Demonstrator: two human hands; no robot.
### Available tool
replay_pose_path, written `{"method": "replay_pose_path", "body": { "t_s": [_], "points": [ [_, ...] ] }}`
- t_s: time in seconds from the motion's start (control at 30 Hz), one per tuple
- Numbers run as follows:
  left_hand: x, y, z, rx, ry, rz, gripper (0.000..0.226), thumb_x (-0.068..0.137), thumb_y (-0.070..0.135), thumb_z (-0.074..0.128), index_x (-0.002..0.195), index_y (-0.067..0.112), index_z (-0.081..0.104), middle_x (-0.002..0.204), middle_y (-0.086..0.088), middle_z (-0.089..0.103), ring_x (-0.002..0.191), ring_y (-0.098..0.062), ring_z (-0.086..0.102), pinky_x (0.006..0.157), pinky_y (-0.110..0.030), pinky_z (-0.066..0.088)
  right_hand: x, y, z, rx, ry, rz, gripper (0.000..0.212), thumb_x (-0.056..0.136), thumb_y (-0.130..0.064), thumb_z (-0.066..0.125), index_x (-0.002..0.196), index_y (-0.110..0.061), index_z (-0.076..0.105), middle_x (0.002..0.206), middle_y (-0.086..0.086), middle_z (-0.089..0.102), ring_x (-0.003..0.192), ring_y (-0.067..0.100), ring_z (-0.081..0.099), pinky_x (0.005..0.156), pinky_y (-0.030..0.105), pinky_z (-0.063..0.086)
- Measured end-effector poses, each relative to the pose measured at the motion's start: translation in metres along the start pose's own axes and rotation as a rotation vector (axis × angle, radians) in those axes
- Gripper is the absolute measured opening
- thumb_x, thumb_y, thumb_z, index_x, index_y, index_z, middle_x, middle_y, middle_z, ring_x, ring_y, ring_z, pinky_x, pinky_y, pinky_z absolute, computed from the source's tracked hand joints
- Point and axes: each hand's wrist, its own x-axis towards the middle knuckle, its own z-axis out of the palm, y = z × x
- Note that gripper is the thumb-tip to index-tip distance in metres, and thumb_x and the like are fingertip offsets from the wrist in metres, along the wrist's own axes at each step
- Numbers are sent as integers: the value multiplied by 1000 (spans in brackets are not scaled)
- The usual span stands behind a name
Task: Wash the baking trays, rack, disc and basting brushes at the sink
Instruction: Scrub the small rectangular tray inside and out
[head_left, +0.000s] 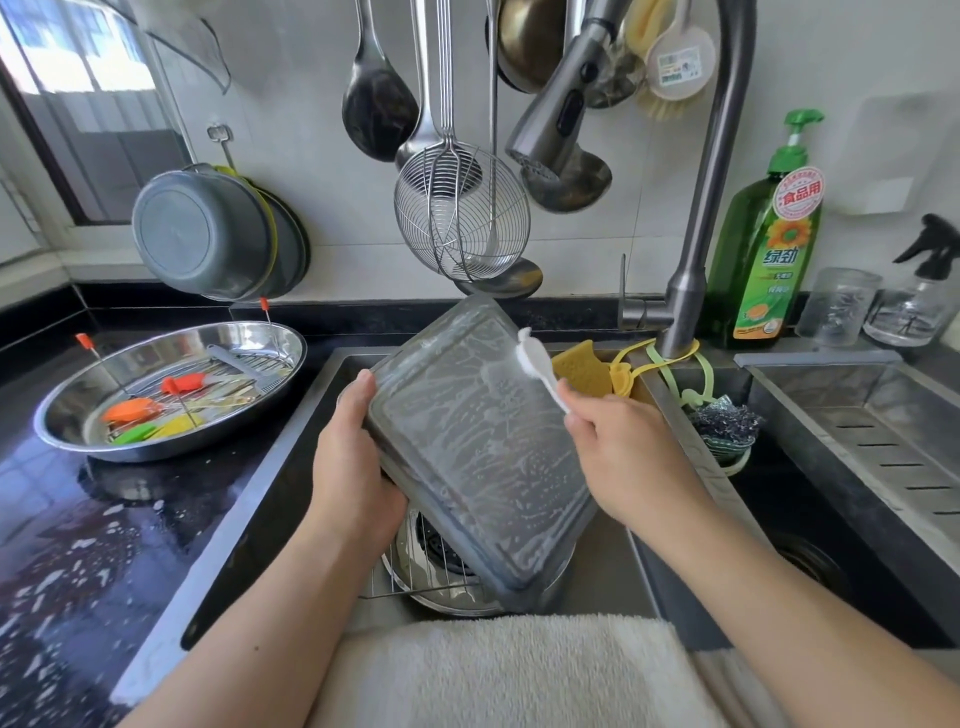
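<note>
A grey rectangular baking tray (478, 447), streaked with soap foam, is tilted over the left sink basin. My left hand (353, 467) grips its left edge. My right hand (628, 457) holds a white scrubbing brush (535, 364), whose head touches the tray's upper right corner. Under the tray lie a wire rack (415, 566) and a round metal piece (447, 603), partly hidden. On the counter at the left, a round steel pan (67, 421) holds a second rack and orange, green and yellow basting brushes (135, 410).
The faucet (696, 249) arches above the sink, with ladles and a wire skimmer (462, 218) hanging behind. A yellow sponge (582, 374) and a scouring pad (727, 423) sit on the divider. Green dish soap (769, 244) stands at the right. A white towel (514, 670) covers the front edge.
</note>
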Motion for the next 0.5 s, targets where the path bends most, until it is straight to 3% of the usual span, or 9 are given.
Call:
{"method": "replay_pose_path", "body": {
  "t_s": [0.07, 0.2, 0.37, 0.5],
  "points": [
    [0, 0, 0, 16, -2, -1, 46, 107, 40, 49, 138, 9, 62, 130, -20, 70, 120, -37, 68, 109, -58, 48, 1, 2, -2, -36, 14, 22, 45, 108, -26, 45, 152, -31, 45, 81, -3, 52, 70, 15, 50, 55, 28, 37],
    [0, 1, -1, 52, -1, -15, 46, 107, 42, 49, 137, 11, 63, 128, -19, 71, 118, -36, 69, 106, -55, 50, -4, -8, 1, 5, -1, -41, 44, 108, -25, 46, 151, -31, 45, 78, -7, 48, 65, 8, 44, 50, 21, 28],
    [2, 8, -6, 46, 22, 3, 48, 101, 46, 56, 137, 15, 63, 130, -18, 70, 119, -36, 69, 108, -58, 49, 1, 7, -2, 40, -18, 144, 39, 107, -24, 45, 142, -34, 57, 59, -6, 50, 51, 12, 39, 45, 24, 28],
    [1, 7, -4, 179, -41, 65, 32, 102, 32, 60, 121, 10, 74, 121, -21, 73, 113, -38, 71, 107, -62, 49, 2, 12, -4, 213, -90, 246, 37, 104, -22, 46, 131, -36, 67, 64, 0, 60, 55, 17, 41, 54, 32, 32]
  ]
}}
